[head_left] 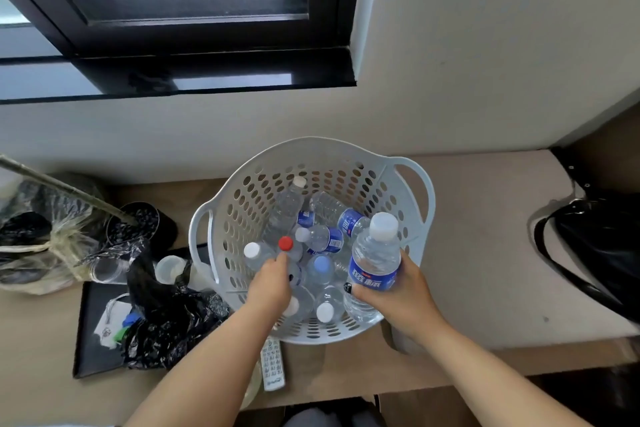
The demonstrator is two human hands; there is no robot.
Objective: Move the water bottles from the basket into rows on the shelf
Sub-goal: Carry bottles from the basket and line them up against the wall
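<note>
Reaching in from the near edge: two bare forearms, both over the white perforated basket (242, 204) sitting on the counter (485, 253).

Right hand (398, 291) wrapping closed around a blue-labelled bottle (375, 263), holding it upright at the basket's near-right rim, white cap pointing up. Left hand (273, 282) dipping into the pile, fingers bunching toward a red-capped bottle (286, 244); whether actually pinching the cap or only touching it — cannot tell, as the knuckles are hiding the fingertips.

Remaining bottles lying jumbled and overlapping inside the basket, some upright, some on their sides. No shelf showing anywhere in view, so none visibly placed yet.

Risks from here, as judgement:
- Lifting the red-capped bottle by its cap alone, likely slipping if the grip is only fingertip-deep.
- Pulling one bottle out of a tangled heap, shifting neighbours and possibly rolling one over the low near rim.
- Carrying two bottles at once, leaving no free hand to steady the light basket, possibly tipping or sliding it toward the counter's near edge.
- Knocking the remote control (273, 366) lying just beside the basket's near side, or the crumpled black plastic bag (166, 322) to the left, while withdrawing the left arm.
</note>
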